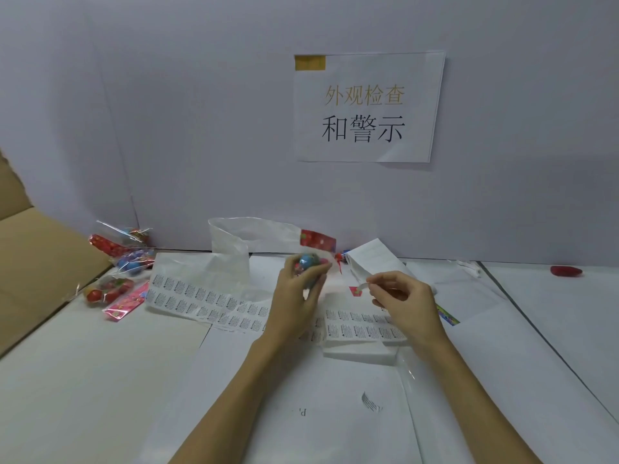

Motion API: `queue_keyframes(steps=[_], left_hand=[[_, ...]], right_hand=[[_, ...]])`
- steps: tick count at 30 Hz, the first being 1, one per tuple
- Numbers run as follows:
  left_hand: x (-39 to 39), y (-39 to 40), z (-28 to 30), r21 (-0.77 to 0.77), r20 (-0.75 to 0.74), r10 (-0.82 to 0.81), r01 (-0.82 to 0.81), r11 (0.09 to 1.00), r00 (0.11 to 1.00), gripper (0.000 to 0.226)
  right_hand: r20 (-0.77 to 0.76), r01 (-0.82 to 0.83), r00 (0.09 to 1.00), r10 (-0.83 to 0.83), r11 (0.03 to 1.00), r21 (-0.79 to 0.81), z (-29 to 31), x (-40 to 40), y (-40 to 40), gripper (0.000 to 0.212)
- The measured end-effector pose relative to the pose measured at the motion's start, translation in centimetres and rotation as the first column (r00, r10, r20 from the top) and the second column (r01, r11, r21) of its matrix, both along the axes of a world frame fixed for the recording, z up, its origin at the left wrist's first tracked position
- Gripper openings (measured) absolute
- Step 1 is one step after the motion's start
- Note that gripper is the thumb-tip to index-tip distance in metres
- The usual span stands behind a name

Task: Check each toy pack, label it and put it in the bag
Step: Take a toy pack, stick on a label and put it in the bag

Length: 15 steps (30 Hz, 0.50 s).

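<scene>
My left hand (296, 293) holds a clear toy pack (310, 261) with a blue ball inside and a red header card, lifted above the table's middle. To its right, my right hand (400, 298) pinches a small white label (361, 287) between thumb and forefinger, a short gap from the pack. Label sheets (207, 298) printed with rows of small stickers lie flat under and beside both hands. A white plastic bag (234, 241) stands open against the back wall, just behind the pack.
Several more toy packs (115, 272) with red and blue balls lie piled at the left, beside a brown cardboard box (37, 262). A small red object (566, 271) rests at the far right. A loose peeled label (370, 401) curls on the near table. A paper sign (366, 107) hangs on the wall.
</scene>
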<state>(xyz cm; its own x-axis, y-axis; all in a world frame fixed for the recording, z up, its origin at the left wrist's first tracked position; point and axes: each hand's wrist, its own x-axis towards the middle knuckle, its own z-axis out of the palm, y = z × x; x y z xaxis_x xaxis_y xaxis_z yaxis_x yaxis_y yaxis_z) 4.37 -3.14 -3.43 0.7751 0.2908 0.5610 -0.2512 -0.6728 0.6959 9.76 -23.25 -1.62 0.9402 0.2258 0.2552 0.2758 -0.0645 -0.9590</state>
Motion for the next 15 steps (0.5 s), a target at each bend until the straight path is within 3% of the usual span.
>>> queue_keyframes(steps=[2,6,12,15], left_hand=[[-0.1,0.0,0.8,-0.207,0.088,0.020,-0.001,0.978,0.996,0.024],[-0.8,-0.4,2.0,-0.577,0.083,-0.112,0.140,0.805,0.990,0.022],[-1.4,-1.5,2.4,-0.599,0.081,-0.324,0.306,0.740,0.943,0.039],[-1.5,-1.8,2.4,-0.578,0.098,-0.372,0.357,0.734,0.923,0.047]], right_hand=[[-0.089,-0.039,0.995,0.050,0.992,0.121,0.1,-0.3,0.5,0.011],[-0.158,-0.079,0.979,0.133,0.948,0.309,0.3,-1.1,1.5,0.012],[0.084,-0.139,0.989,0.122,0.963,0.231,0.5,-2.4,2.4,0.029],[0.130,-0.136,0.986,0.109,0.967,0.216,0.4,-2.4,2.4,0.039]])
